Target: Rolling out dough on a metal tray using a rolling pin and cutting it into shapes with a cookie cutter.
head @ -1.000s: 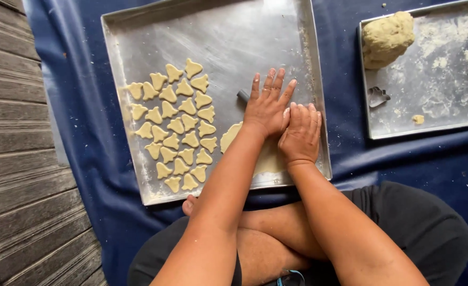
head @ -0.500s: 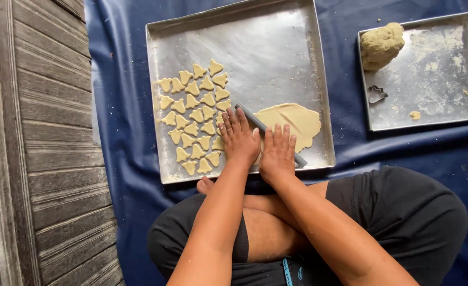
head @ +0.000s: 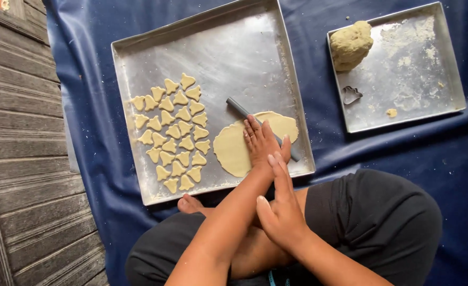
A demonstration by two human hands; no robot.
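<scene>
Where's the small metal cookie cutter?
Head view, right side: the small metal cookie cutter lies in the smaller metal tray, just below the dough lump.

- Looks like a home spot for baking, set up on the floor.
- Blue plastic sheet (head: 403,159) spread as a work surface beside weathered wooden planks (head: 22,159).
- Two metal baking trays (head: 202,53), rows of cut biscuit shapes (head: 173,132), rolled dough (head: 234,148), a dough lump (head: 350,45), a cutter (head: 351,95).

two metal trays (head: 138,58), one rolling pin (head: 240,108), one cutter (head: 351,95), roughly twenty-five cut shapes (head: 173,131)
</scene>
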